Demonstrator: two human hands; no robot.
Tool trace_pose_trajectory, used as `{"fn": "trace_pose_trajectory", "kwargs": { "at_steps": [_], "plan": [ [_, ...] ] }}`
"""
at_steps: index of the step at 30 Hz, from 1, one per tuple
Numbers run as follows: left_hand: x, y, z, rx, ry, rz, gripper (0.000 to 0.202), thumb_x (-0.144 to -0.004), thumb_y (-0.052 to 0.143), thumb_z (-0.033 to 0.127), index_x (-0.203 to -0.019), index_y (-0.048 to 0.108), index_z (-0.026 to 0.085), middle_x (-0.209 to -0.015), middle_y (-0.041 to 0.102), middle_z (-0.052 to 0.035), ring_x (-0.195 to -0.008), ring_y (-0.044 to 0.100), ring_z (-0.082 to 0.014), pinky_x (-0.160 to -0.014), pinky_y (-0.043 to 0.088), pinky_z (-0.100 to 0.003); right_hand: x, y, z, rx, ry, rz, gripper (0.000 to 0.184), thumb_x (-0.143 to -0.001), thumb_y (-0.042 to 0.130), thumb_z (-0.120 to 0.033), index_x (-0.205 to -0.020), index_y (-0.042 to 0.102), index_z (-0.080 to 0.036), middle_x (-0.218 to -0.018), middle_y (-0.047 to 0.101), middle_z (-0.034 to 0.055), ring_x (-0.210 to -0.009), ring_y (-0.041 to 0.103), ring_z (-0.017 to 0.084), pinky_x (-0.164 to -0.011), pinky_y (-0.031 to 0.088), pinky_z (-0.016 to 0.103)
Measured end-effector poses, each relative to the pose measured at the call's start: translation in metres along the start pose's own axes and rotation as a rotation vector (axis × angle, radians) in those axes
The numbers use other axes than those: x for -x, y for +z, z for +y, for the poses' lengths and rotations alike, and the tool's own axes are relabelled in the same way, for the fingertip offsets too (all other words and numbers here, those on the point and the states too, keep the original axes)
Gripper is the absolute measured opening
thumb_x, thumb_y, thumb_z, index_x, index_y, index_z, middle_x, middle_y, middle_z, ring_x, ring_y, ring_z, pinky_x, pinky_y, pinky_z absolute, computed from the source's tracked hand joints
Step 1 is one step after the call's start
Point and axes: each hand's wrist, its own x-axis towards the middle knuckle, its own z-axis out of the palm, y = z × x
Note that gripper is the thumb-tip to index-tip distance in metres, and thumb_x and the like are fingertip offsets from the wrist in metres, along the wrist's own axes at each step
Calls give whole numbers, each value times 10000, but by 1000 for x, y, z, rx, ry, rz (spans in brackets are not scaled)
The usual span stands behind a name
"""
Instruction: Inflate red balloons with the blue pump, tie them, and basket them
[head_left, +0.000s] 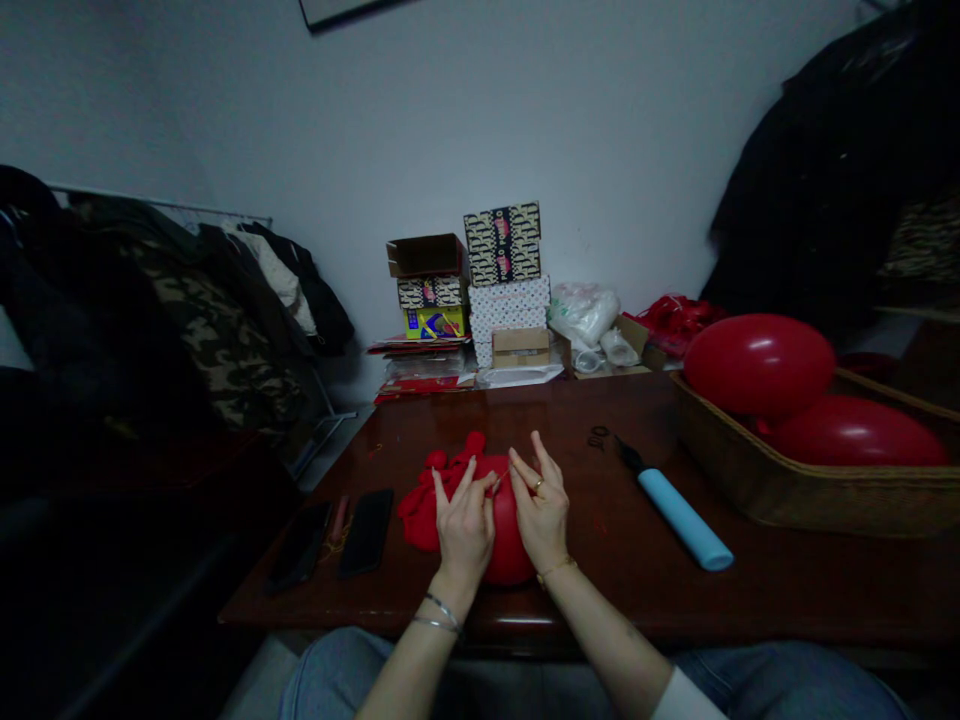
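Note:
An inflated red balloon (508, 540) lies between my hands at the near edge of the dark wooden table (787, 590). My left hand (465, 525) and my right hand (541, 508) meet at the balloon's neck, thumbs and forefingers pinched on it, the other fingers raised. A pile of flat red balloons (427, 500) lies just beyond my left hand.
A blue hand pump (679, 515) lies to the right. A wicker basket (795, 480) holds two red balloons (759, 362). Two dark phones (367, 530) lie at the left. Stacked boxes (502, 285) and plastic bags stand at the far edge by the wall. Clothes hang at left.

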Motion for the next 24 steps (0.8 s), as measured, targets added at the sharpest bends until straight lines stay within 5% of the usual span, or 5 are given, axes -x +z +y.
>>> {"fn": "trace_pose_trajectory", "kwargs": {
  "at_steps": [3, 6, 13, 19, 24],
  "plan": [
    [4, 2, 1, 32, 24, 13, 251, -857, 421, 46, -1013, 573, 169, -991, 706, -65, -1138, 555, -237, -1090, 124, -591, -2, 3, 5, -32, 117, 55, 302, -826, 551, -387, -1085, 646, -264, -1368, 470, 47, -1192, 461, 188, -1031, 367, 404],
    [6, 1, -1, 105, -28, -11, 225, -866, 432, 79, -1020, 565, 178, -1021, 696, -73, -1146, 549, -234, -1095, 150, -575, -5, 0, 11, -86, 180, -87, 318, -768, 616, -437, -1030, 675, -266, -1332, 509, 44, -1213, 453, 207, -1049, 351, 409],
    [2, -12, -8, 535, -417, -177, 130, -902, 449, 241, -987, 535, 195, -1103, 664, -122, -1167, 531, -218, -907, 480, -385, -13, -15, 23, -60, 111, -383, 342, -657, 724, -441, -961, 700, -284, -1359, 478, 64, -1273, 394, 249, -1058, 328, 462],
    [-4, -12, -2, 680, -449, -177, 130, -851, 550, 304, -849, 606, 187, -1254, 576, -128, -1290, 384, -238, -1064, 303, -469, -19, -16, 6, -1, -109, -559, 299, -738, 677, -314, -1037, 666, -328, -1409, 417, 31, -1316, 316, 231, -1062, 309, 482],
    [-12, -27, -5, 658, -349, -227, 161, -830, 576, 323, -890, 632, 185, -1337, 495, -135, -1340, 290, -255, -1086, 231, -509, -17, -16, 0, -6, -91, -567, 155, -782, 610, -236, -880, 710, -301, -1306, 535, 19, -1273, 369, 204, -1052, 322, 468]
  ]
}}
